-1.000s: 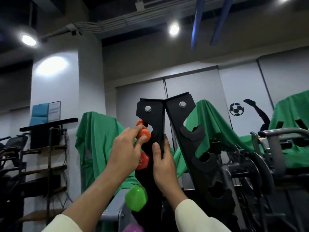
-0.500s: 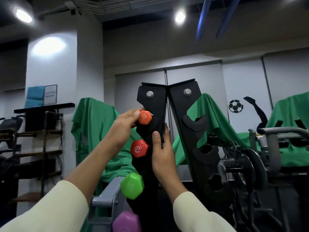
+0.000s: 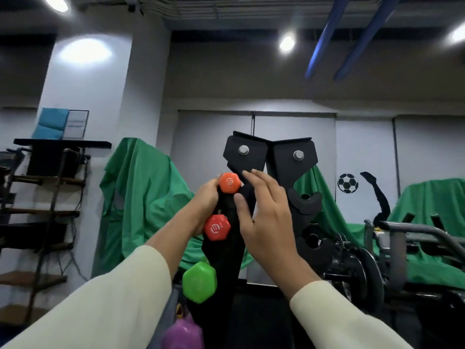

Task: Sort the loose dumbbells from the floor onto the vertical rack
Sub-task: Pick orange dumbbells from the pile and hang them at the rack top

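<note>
A: where's the orange dumbbell [image 3: 229,182] seen, head view?

B: up on the black rack [image 3: 254,157], gripped from behind by the left hand [image 3: 205,200]. Right hand [image 3: 266,222] is held loose beside it, fingers spread, nothing gripped.

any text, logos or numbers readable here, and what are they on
Orange dumbbell: white round logo on the end face, no readable word.
Red dumbbell: the same white logo with tiny marks beside it, too small to read.
Green dumbbell: faint embossed mark, unreadable.
Framed sheet on the black shelf: lines of print, too blurred to read.
Wall: a football sticker, a picture with no words.
</note>
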`<state>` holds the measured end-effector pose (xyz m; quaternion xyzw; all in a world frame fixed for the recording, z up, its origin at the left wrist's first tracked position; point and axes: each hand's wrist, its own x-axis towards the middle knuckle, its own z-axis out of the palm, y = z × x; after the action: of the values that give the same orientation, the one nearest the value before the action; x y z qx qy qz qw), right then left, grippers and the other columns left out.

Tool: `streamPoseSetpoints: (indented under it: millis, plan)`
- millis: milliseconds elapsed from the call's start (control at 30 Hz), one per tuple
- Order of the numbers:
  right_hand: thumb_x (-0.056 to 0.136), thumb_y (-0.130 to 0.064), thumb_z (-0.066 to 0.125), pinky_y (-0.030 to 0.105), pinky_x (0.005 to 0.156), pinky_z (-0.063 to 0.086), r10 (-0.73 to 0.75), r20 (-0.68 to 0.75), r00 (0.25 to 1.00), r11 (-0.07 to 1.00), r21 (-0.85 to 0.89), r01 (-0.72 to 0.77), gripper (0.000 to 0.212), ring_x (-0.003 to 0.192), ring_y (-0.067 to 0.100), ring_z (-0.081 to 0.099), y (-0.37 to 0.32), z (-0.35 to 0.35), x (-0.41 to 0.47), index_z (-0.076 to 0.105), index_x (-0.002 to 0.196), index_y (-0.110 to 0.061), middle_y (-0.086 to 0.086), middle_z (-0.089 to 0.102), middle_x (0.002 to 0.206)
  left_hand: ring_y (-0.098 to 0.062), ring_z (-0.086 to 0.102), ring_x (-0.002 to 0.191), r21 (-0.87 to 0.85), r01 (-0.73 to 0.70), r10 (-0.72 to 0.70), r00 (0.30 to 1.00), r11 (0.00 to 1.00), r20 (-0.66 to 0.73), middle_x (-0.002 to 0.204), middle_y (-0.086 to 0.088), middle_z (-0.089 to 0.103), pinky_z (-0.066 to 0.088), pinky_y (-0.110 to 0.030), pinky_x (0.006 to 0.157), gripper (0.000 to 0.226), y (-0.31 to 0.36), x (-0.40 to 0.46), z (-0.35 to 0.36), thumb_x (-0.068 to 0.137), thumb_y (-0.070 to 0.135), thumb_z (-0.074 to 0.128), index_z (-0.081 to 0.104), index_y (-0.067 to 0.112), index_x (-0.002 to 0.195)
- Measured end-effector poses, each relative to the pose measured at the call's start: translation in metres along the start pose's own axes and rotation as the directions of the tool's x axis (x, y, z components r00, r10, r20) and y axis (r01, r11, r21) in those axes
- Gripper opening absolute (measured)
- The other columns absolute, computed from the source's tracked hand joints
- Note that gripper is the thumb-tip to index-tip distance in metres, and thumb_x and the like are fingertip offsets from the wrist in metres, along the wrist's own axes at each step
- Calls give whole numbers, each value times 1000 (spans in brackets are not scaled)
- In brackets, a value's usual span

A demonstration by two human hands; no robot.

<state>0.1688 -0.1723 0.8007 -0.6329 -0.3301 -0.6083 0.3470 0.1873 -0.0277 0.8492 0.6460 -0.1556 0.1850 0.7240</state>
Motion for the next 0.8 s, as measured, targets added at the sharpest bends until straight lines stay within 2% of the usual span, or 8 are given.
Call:
streamPoseSetpoints:
  millis: [67, 133, 267, 367, 500, 667, 733, 800]
  plan:
    - [100, -35, 65, 31, 111, 39, -89, 79, 993, 989, -114, 98, 52, 120, 20, 47, -3, 3, 18, 54, 150, -22, -5, 51, 151, -26, 73, 86, 59, -45, 45, 999, 997, 1, 97, -16, 77, 57, -41, 85, 40, 3, -1, -3, 102, 37, 46, 78, 13, 100]
    - [99, -37, 64, 37, 106, 42, -84, 141, 987, 978, -179, 108, 54, 111, 21, 45, -3, 10, 26, 54, 150, -24, -8, 53, 150, -26, 72, 84, 121, -71, 74, 997, 990, -16, 94, -14, 76, 57, -41, 81, 37, 6, -3, -5, 101, 36, 48, 77, 14, 105]
    - [96, -32, 67, 48, 92, 49, -139, 73, 988, 962, -229, 152, 44, 102, 26, 46, 3, 22, 21, 65, 138, -19, -7, 60, 139, -28, 69, 87, 151, -43, 44, 999, 988, -6, 93, -14, 74, 56, -43, 84, 39, 7, -2, -9, 100, 37, 50, 75, 9, 112]
    - [95, -32, 67, 49, 90, 49, -151, 35, 988, 957, -246, 155, 46, 103, 28, 47, 5, 27, 18, 65, 138, -17, -5, 61, 138, -27, 69, 87, 186, -38, 39, 999, 982, -3, 96, -15, 74, 57, -46, 87, 43, 7, 0, -10, 97, 40, 49, 74, 9, 113]
    - [95, -31, 67, 48, 92, 49, -133, 52, 990, 956, -257, 142, 48, 106, 28, 47, 3, 27, 15, 63, 142, -18, -6, 59, 141, -21, 64, 83, 277, -69, 87, 995, 958, -54, 90, -6, 73, 50, -42, 78, 41, 7, 3, -12, 99, 45, 46, 76, 17, 105]
    - [97, -22, 64, 44, 105, 45, -132, 83, 988, 966, -215, 147, 49, 118, 29, 47, 1, 15, 5, 57, 146, -18, 1, 54, 147, -20, 64, 114, 390, -120, 160, 985, 913, -71, 126, 0, 70, 47, -44, 105, 46, 10, -6, -21, 103, 53, 34, 71, 32, 121]
    - [98, -17, 63, 43, 111, 43, -141, 96, 985, 970, -188, 157, 49, 124, 29, 47, 0, 8, -3, 56, 147, -14, 5, 53, 147, -17, 57, 127, 493, -193, 275, 956, 849, -100, 140, 4, 63, 40, -45, 115, 47, 10, -18, -25, 103, 49, 34, 66, 32, 134]
    - [100, -14, 64, 41, 113, 42, -136, 120, 983, 978, -144, 153, 48, 129, 28, 48, 1, 1, -15, 55, 147, -13, 6, 53, 146, -13, 52, 132, 605, -274, 439, 888, 747, -140, 143, 7, 59, 37, -36, 117, 42, 8, -40, -28, 107, 39, 39, 61, 27, 141]
